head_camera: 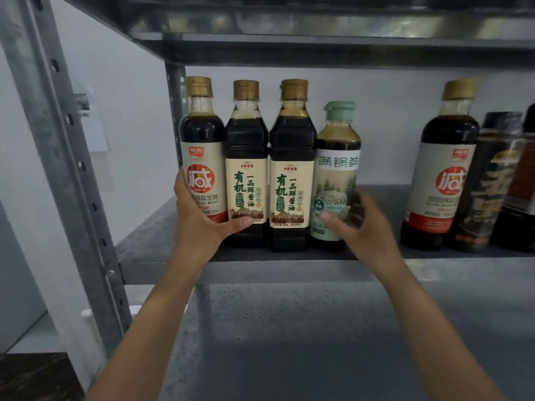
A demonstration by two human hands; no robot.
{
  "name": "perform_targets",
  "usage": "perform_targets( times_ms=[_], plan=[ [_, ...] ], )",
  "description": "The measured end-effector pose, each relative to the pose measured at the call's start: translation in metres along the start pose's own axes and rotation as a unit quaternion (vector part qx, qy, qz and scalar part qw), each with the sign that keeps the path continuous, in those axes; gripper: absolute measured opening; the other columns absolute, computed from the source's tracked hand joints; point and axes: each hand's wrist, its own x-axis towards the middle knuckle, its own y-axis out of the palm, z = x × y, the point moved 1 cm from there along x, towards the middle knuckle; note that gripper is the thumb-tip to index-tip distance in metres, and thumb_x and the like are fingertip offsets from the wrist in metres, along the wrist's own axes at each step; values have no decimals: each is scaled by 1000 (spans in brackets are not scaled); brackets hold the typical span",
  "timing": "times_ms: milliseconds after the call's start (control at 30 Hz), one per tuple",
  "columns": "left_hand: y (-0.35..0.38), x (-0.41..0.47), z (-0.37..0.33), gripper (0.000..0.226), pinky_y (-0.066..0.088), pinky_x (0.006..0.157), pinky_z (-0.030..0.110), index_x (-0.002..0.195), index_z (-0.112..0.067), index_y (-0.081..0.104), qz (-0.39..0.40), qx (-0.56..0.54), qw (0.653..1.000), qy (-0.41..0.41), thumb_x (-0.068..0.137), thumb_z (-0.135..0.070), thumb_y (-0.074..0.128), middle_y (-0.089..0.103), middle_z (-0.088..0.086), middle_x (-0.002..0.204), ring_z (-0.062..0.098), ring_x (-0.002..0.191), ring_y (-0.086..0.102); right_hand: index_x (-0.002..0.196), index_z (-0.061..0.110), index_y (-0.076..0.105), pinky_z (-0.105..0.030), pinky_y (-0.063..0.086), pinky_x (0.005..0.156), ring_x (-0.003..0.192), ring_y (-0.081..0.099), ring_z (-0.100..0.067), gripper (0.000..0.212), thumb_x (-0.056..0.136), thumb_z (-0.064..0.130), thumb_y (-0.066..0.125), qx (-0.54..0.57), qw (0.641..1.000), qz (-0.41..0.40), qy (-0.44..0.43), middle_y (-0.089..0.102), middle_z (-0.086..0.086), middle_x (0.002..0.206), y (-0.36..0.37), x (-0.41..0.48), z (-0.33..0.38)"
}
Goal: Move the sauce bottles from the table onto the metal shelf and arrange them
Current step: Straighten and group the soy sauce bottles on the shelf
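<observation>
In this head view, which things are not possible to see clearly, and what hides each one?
Head view:
1. Lower label of the leftmost red-label bottle: covered by the left hand.
2. Fingers of the right hand: behind the green-cap bottle, motion-blurred.
3. Black-label bottle: blurred, text unreadable.
4. Rightmost bottle: cut off by the right edge.

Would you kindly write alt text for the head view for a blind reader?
On a metal shelf, the left hand grips the red-label bottle and the right hand the green-capped bottle, ends of a four-bottle row.
</observation>
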Motion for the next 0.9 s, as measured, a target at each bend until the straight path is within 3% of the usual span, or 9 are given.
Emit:
perform_targets(
  times_ms=[67,133,200,300,400,567,733,833,900],
  plan=[
    [0,0,1,122,45,102,39,144,-29,11,-3,8,1000,5,51,-20,89,42,-6,135,8,123,46,124,13,52,-21,49,89,103,55,-5,56,77,32,74,-21,977,-212,-27,55,9,117,-11,-12,-7],
    [-1,-1,3,122,44,102,40,145,-29,10,-7,16,1000,10,53,-19,90,42,-5,136,9,123,45,128,8,46,-15,43,94,110,45,-8,60,77,22,76,-55,930,-360,-47,44,-2,124,-20,-19,-12],
    [-1,-2,4,122,44,103,41,146,-29,9,-9,19,1000,11,54,-18,89,41,-4,138,10,125,44,132,5,40,-1,30,96,118,36,-16,70,74,17,78,-118,910,-395,-42,38,-15,131,-25,-17,-13],
    [-1,-2,4,122,44,103,40,146,-28,9,-8,17,1000,15,55,-17,89,40,-5,138,9,125,44,135,4,36,-25,28,107,125,30,-28,83,69,26,80,-198,881,-430,-2,37,-20,135,-31,-6,-14],
    [-3,-2,4,120,44,100,34,145,-29,9,-4,12,1000,23,56,-17,88,40,-9,135,5,123,44,136,2,35,-44,31,106,125,34,-38,88,67,29,82,-260,864,-430,38,38,-24,135,-37,1,-18],
    [-4,-3,4,117,44,102,36,145,-32,9,4,-4,1000,15,59,-15,87,38,-7,139,7,126,43,126,-3,41,-47,34,100,119,40,-44,71,70,21,77,-297,851,-427,65,42,-29,128,-46,7,-21],
    [-4,-2,3,112,43,101,35,146,-33,9,4,-16,1000,0,65,-17,84,38,-5,142,9,127,42,122,-5,40,-43,45,88,118,46,-40,69,69,18,79,-250,906,-340,45,47,-27,125,-44,9,-21],
    [-8,-4,1,88,44,92,25,146,-34,16,12,-55,998,-24,79,-18,72,45,-12,134,3,118,47,130,-1,33,-29,40,90,123,49,-33,73,73,9,78,-154,960,-223,64,49,-20,133,-44,7,-19],
    [-12,-5,3,72,43,86,19,143,-31,25,7,-83,995,-48,85,-16,65,51,-18,121,-4,108,50,135,4,32,-28,39,93,125,49,-28,77,73,8,78,-123,979,-140,82,50,-14,136,-44,6,-16]
  ],
)
